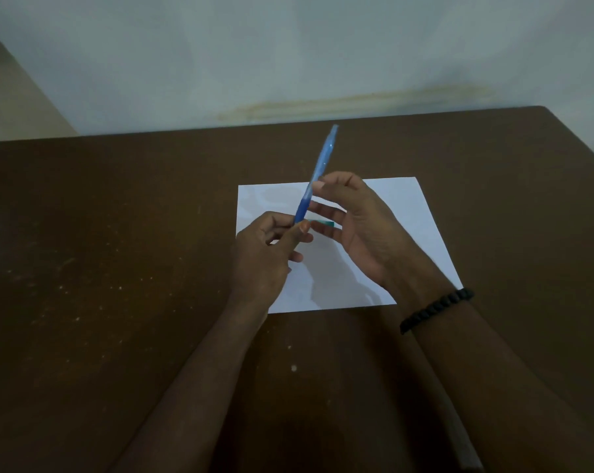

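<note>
1. Pen [319,165] — blue, held in the air above the sheet of paper [408,216]. Its long axis runs from near-left and low to far-right and high, and the far end passes the sheet's far edge.
2. Left hand [261,254] — pinches the pen's near, lower end between thumb and fingers.
3. Right hand [357,230] — thumb and forefinger close on the barrel's middle from the right; the other fingers spread loose below.
4. Teal piece [327,222] — small, seen between the right fingers; whether it is held or lies on the sheet cannot be told.
5. Table [118,233] — brown, bears the sheet.
6. Judgement: a pull or twist would likely run along the barrel.
</note>
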